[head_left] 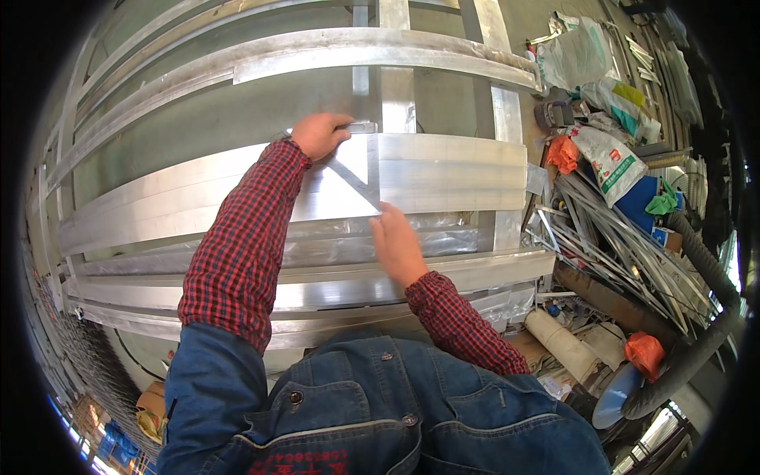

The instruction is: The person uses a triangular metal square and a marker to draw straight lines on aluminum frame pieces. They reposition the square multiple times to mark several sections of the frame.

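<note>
A metal triangular set square point(353, 180) lies across a wide, shiny aluminium profile point(451, 170) in front of me. My left hand point(318, 136) grips the far side of the square, by the profile's far edge. At the near edge, the bent fingers of my right hand point(398, 247) come together at the square's lower corner. Whatever sits between those fingertips, if anything, is hidden. Along the square's upright leg, the metal changes shade from bright on the left to duller on the right.
More long aluminium profiles point(317, 49) run left to right beyond and nearer to me, over crossing bars point(396, 99). On the right are a heap of metal strips point(625, 245), plastic sacks point(606, 158), an orange bag point(563, 153) and a thick ribbed hose point(707, 257).
</note>
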A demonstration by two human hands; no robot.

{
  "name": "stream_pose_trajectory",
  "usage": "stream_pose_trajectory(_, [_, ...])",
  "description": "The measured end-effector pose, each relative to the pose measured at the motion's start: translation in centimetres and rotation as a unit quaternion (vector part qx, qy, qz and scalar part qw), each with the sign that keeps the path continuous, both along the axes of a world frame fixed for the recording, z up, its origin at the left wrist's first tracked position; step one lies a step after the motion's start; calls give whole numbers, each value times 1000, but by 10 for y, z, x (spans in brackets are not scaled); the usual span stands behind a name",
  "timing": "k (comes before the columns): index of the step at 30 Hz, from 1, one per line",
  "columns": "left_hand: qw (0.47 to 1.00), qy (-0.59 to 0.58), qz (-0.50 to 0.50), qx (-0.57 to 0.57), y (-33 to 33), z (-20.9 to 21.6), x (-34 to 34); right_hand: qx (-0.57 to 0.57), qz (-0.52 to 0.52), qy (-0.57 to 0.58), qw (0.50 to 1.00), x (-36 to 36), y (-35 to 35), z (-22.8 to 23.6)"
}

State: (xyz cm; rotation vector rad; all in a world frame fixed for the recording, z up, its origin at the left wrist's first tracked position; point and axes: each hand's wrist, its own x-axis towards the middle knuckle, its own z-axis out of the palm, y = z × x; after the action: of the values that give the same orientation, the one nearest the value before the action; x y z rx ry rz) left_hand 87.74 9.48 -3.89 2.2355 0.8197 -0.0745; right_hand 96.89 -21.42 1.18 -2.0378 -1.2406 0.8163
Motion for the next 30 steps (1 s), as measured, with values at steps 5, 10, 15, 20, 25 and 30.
stream_pose_trajectory(5, [1000, 0, -2, -3, 7, -5, -10, -35, 15, 19, 999, -19, -1, -1])
stream_pose_trajectory(10, [1000, -2, 7, -25, 26, -6, -41, -53, 32, 47, 997, -45, 7, -3])
stream_pose_trajectory(15, [1000, 5, 7, -25, 36, -3, -58, -59, 57, 26, 996, -65, 11, -6])
stream_pose_trajectory(20, [999, 9, -2, -33, 40, -1, -62, -76, 63, 26, 995, -69, 15, 0])
stream_pose_trajectory(25, [999, 9, -21, -34, 46, -3, -64, -76, 71, 25, 994, -69, 17, 5])
stream_pose_trajectory(30, [999, 10, -19, -35, 48, -4, -66, -95, 69, 31, 993, -73, 19, 6])
